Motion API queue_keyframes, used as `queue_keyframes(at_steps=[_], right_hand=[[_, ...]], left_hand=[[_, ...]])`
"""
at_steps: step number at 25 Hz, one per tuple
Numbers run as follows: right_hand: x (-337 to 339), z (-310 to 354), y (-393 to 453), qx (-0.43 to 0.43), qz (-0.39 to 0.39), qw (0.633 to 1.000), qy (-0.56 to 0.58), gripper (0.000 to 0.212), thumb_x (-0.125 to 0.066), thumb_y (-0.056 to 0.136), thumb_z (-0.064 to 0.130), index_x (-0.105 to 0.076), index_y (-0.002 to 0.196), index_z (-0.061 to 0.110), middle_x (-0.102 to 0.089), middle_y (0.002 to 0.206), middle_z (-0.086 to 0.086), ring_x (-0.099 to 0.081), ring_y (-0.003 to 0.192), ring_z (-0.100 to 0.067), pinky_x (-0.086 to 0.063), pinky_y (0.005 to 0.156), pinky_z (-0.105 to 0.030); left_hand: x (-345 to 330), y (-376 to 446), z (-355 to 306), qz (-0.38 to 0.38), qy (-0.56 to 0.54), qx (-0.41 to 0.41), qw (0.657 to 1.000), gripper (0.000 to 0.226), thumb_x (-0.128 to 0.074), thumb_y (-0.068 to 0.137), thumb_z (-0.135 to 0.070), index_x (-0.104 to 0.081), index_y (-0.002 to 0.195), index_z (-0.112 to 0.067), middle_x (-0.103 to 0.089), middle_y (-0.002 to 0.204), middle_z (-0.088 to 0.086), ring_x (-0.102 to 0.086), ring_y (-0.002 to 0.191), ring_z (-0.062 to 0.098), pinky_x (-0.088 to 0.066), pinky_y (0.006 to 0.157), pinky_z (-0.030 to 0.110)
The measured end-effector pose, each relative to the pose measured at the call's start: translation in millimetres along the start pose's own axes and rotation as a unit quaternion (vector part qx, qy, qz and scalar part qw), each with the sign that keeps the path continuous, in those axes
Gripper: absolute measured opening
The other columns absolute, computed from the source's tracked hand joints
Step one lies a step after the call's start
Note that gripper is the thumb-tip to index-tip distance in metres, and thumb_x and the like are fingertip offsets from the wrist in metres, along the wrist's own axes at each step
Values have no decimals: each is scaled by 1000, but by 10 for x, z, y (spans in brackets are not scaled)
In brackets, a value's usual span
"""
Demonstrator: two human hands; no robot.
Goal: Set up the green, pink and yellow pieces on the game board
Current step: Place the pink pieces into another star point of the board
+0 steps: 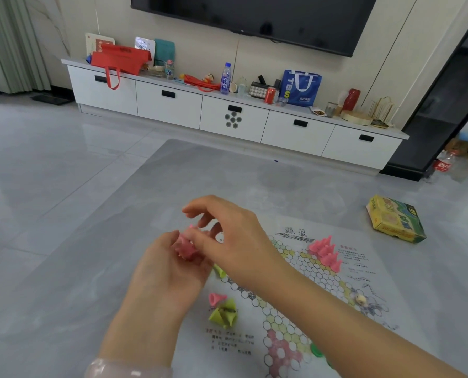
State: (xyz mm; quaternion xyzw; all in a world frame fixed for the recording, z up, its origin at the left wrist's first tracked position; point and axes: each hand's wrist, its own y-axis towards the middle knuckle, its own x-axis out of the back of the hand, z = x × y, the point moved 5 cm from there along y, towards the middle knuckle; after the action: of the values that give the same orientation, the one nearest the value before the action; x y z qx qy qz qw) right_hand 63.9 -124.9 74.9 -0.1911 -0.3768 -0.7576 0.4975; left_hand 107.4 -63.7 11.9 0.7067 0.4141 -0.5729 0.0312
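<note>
A paper game board (295, 271) with a hexagon star grid lies on the grey table. Several pink cone pieces (326, 252) stand together on the board's far point. My left hand (170, 268) is cupped palm-up at the board's left edge and holds a bunch of pink pieces (186, 248). My right hand (227, 233) reaches over it, and its thumb and fingers pinch one of those pink pieces. A loose pink piece (216, 298) and a small heap of yellow-green pieces (224, 313) lie on the board's left side. Another yellow-green piece (219, 271) peeks out below my hands. A green piece (316, 350) shows beside my right forearm.
The yellow and green game box (395, 222) lies at the table's right edge. A small round cream bead (360, 298) sits on the board's right side. A white TV cabinet (227, 110) with bags, bottles and cans stands across the tiled floor.
</note>
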Motion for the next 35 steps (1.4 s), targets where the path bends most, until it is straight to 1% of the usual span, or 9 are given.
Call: queue_keyframes(at_steps=[3,6,8,13,17,21,24,29,35], right_hand=[[-41,-176,-54,-19,-36,998,-41,12,-55,86,16,-60,97,16,-61,91,3,-53,80,-6,-45,71,-18],[-392,-356,-223,-31,92,985,-141,19,-49,87,17,-60,102,16,-60,104,-2,-49,99,-18,-44,85,-34],[-594,-353,-305,-1,158,969,-189,21,-50,87,17,-58,104,11,-57,110,-9,-44,106,-25,-39,89,-37],[-695,-301,-223,24,152,967,-204,14,-50,85,11,-56,94,1,-56,100,-17,-45,102,-32,-35,87,-36],[-774,-360,-212,30,184,959,-214,16,-47,87,9,-60,91,1,-56,93,-17,-46,97,-34,-43,86,-48],[-337,-404,-213,-57,125,983,-124,17,-52,89,17,-62,101,13,-60,96,1,-56,87,-15,-47,80,-26],[238,-590,-302,-149,73,982,-89,7,-59,85,23,-62,92,21,-57,80,17,-54,72,6,-46,69,-12],[1090,-1174,-473,-263,-18,958,-117,7,-60,85,18,-60,79,22,-65,72,4,-60,50,-7,-47,44,-12],[1295,-1535,-548,-264,35,931,-250,23,-52,87,6,-55,76,26,-67,80,4,-64,69,-11,-45,56,-13]], left_hand=[[133,2,-156,-67,12,-40,997,22,-30,90,-7,-49,80,-6,-50,74,7,-46,53,13,-41,49,19],[216,-42,-275,-107,20,-78,991,24,-26,89,-5,-46,76,-9,-44,71,4,-31,49,10,-24,50,17],[209,-67,-283,-114,20,-88,989,26,-25,90,-5,-47,76,-9,-45,73,4,-31,54,11,-25,53,19],[219,-53,-293,-135,12,-107,985,29,-24,92,-5,-50,78,-10,-46,74,4,-37,58,11,-31,55,18],[232,-61,-299,-132,13,-113,985,30,-24,91,-6,-49,78,-11,-46,73,2,-37,58,11,-30,55,17],[233,-53,-282,-120,26,-107,987,28,-27,91,-5,-52,81,-10,-48,74,3,-39,58,11,-32,55,18],[142,-44,-185,-86,67,-88,990,22,-34,92,-6,-54,83,-9,-50,71,3,-42,48,8,-35,41,14],[-89,-98,122,-22,164,-45,985,15,-46,91,-8,-51,77,-10,-57,69,3,-37,32,3,-26,31,11],[-209,-95,502,13,247,-2,969,11,-51,87,-6,-56,77,-9,-64,57,1,-39,36,4,-29,31,13]])
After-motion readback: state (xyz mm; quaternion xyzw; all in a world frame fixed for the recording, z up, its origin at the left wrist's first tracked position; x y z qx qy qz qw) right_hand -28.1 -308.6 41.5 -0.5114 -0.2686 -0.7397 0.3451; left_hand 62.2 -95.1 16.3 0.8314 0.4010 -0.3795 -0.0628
